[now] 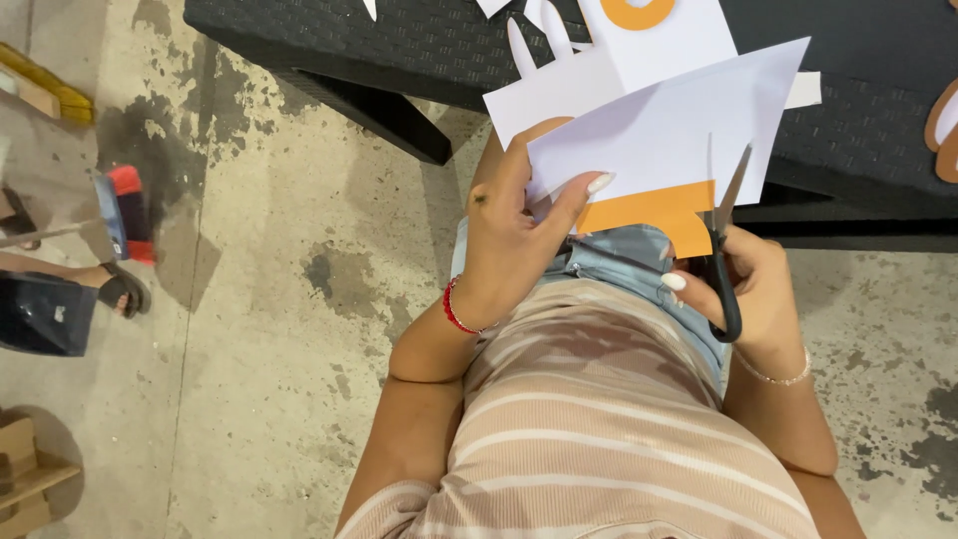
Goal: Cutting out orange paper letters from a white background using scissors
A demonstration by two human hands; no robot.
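My left hand [514, 235] grips the lower left edge of a white paper sheet [669, 130] that has an orange piece [664, 212] along its bottom. A red bracelet sits on that wrist. My right hand [753, 294] holds black-handled scissors [723, 250], their blades open and cutting up into the paper's right part. A second white cut-out sheet [599, 70] lies behind the held paper.
A dark woven table [399, 45] stands ahead, with white and orange paper cut-outs [943, 125] on it. The floor is stained concrete. At the left are a red-and-blue broom head [125, 210], another person's sandalled foot [120, 289] and a dark bag [45, 314].
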